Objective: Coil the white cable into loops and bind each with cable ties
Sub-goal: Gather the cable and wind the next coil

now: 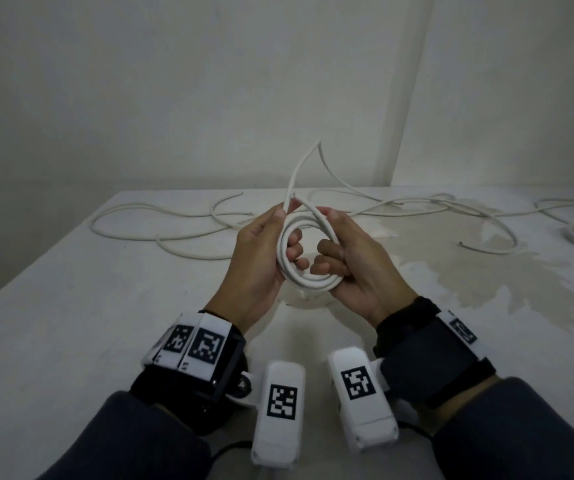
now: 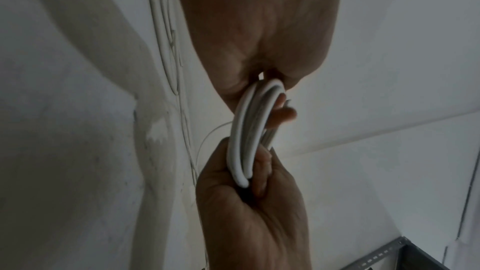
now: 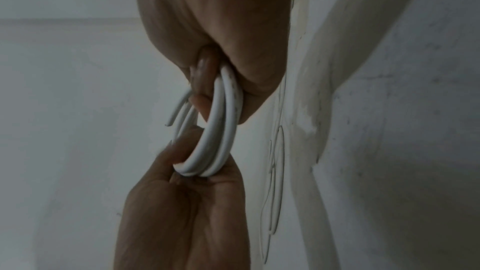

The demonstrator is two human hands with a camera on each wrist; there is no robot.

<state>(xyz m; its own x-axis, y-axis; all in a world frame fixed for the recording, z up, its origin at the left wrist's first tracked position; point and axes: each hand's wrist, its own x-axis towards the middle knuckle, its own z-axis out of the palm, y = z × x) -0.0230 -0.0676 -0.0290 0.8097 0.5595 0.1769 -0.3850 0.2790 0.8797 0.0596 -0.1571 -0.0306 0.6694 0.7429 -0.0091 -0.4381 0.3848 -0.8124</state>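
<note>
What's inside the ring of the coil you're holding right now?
Fingers of both hands curl through the coil: left hand fingertips on one side, right hand knuckles on the other, the table showing between them. Each grip covers part of the loop, so any cable tie there is hidden.

The coiled cable (image 1: 308,282) is plain white, as are the loose cables (image 1: 188,252) on the off-white, stained tabletop (image 1: 71,306). The wrist markers (image 1: 206,346) carry black-and-white square patterns; the sleeves (image 1: 129,441) are dark grey-blue.

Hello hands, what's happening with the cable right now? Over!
Left hand and right hand both grip the coiled white round cable. No tie visible on it. More loose white cables lie on the table behind.
</note>
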